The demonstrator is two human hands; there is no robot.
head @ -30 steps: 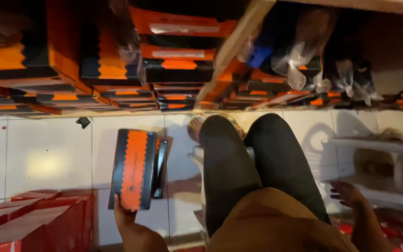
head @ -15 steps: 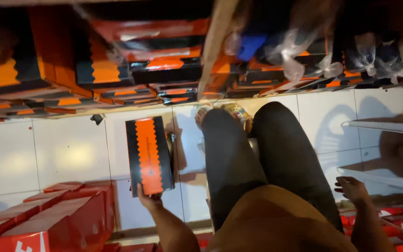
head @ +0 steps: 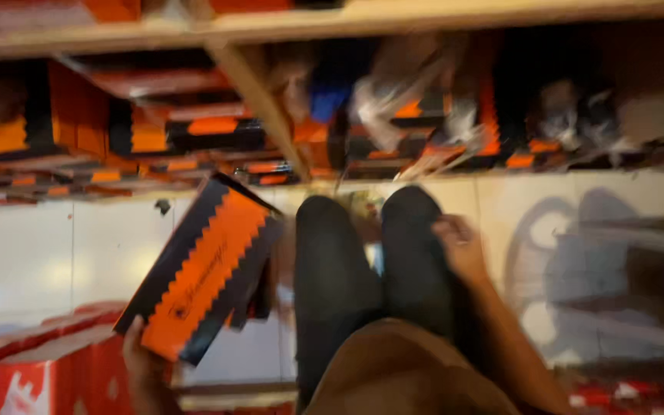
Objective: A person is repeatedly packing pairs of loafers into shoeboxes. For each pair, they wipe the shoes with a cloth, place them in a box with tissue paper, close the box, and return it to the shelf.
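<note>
Orange-black box (head: 205, 269) in left hand (head: 141, 355), fingers hidden; shelves (head: 270, 23) blurred

Floor (head: 48, 261): pale square tiles, glossy, with soft light patches and grey shadows at right. Wooden shelving (head: 455, 15) along the far side, one slanted upright (head: 259, 107). Shelves packed with stacked orange-and-black boxes (head: 194, 131), blurred. Red boxes (head: 48, 369) piled at lower left. Warm, dim indoor light.

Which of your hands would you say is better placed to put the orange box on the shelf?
Left, probably: the left hand already grips the orange box by its lower end, while the right hand rests empty on the knee.
</note>
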